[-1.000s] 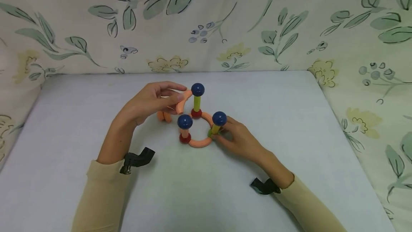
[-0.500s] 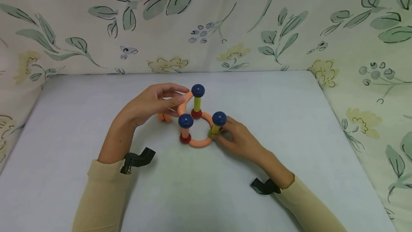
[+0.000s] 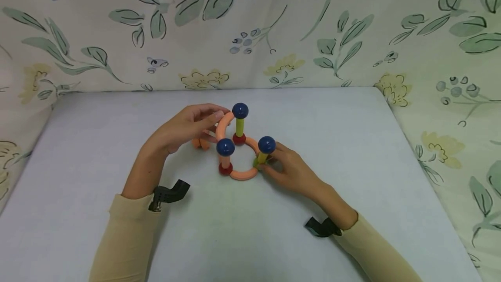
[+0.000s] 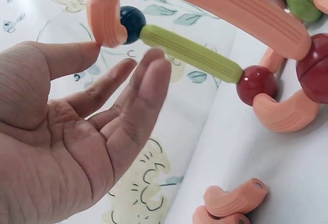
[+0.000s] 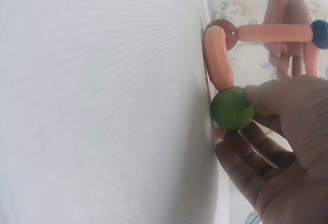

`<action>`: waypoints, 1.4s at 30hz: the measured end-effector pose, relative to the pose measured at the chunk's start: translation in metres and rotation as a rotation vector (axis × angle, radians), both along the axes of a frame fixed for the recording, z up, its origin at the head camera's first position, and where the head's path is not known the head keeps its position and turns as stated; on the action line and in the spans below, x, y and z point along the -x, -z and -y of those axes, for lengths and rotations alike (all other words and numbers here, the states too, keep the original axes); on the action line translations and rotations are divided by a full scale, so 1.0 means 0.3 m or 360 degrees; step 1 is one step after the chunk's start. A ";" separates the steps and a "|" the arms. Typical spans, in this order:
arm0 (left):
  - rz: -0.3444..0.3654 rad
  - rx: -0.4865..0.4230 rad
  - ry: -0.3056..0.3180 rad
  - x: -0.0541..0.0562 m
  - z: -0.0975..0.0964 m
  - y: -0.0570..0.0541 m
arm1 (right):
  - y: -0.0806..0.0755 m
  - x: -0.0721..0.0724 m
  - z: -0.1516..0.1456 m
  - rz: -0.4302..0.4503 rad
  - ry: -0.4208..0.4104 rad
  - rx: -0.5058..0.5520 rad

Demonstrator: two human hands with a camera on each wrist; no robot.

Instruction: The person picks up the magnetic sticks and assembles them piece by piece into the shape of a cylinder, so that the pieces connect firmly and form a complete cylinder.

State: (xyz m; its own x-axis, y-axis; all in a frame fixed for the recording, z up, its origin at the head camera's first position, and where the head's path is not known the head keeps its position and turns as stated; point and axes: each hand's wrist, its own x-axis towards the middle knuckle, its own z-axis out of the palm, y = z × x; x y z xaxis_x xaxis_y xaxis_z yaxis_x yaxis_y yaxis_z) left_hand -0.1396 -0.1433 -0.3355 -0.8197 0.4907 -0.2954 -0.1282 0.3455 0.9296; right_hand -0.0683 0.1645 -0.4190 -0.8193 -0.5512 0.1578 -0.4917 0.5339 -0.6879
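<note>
Left grip [image 3: 182, 126] has spread, the curved stick [image 4: 102, 16] seemingly joined on, left of the green ball [image 5: 232, 109] right grip [image 3: 291, 169] pinches

The left fingers [image 3: 210, 120] touch a curved orange rod [image 3: 221, 129] while the right fingers [image 3: 271, 172] pinch a green ball [image 3: 256, 163].

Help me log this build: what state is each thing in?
Left hand: thumb touching upper curved stick
Right hand: pinching green ball
Upper curved stick: seemingly joined to two blue balls
Lower ring: closed
Green stick: upright
Straight peach stick: upright
Yellow stick: leaning
Loose curved sticks: unattached, lying down
</note>
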 end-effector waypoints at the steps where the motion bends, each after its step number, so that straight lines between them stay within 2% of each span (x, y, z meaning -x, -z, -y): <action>1: -0.0015 0.0014 0.0007 0.002 -0.002 0.005 | 0.000 0.001 -0.001 0.0004 0.0003 -0.0006; 8: -0.0054 0.0045 0.0007 0.019 -0.007 0.052 | -0.006 0.002 -0.002 0.0008 -0.0001 -0.0007; 13: -0.0081 0.0187 0.0001 0.023 -0.026 0.094 | -0.008 0.004 -0.007 -0.0012 -0.0001 -0.0027; 17: -0.0152 0.0293 0.0018 0.011 -0.042 0.118 | -0.006 0.007 -0.010 0.0006 0.0006 -0.0023; 21: -0.0309 0.0375 -0.0021 -0.038 -0.031 0.147 | -0.004 0.010 -0.008 0.0013 -0.0010 -0.0021; 26: -0.0524 0.0446 -0.0014 -0.137 -0.015 0.169 | -0.010 0.011 -0.011 -0.0028 -0.0005 -0.0017; 31: -0.0559 0.0417 -0.0004 -0.240 -0.012 0.173 | -0.009 0.017 -0.009 -0.0009 -0.0014 -0.0011; 34: -0.0567 0.0394 -0.0022 -0.285 -0.028 0.189 | -0.008 0.010 -0.010 0.0003 -0.0008 0.0001; 38: -0.0676 0.0447 -0.0073 -0.304 -0.061 0.210 | -0.008 -0.003 -0.012 0.0021 -0.0005 0.0012; 40: -0.0716 0.0479 -0.0093 -0.298 -0.069 0.212 | -0.010 -0.005 -0.011 0.0020 -0.0011 0.0010; 42: -0.0708 0.0486 -0.0095 -0.285 -0.070 0.208 | -0.015 -0.006 -0.011 0.0005 -0.0004 -0.0009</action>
State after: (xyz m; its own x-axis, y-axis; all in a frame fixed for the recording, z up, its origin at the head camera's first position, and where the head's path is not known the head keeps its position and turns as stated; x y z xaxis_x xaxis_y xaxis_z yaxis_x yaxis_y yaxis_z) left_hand -0.0540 -0.1222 -0.3980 -0.9221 0.3854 -0.0354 0.2271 0.6128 0.7569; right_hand -0.0664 0.1677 -0.4145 -0.8183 -0.5543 0.1522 -0.4911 0.5367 -0.6861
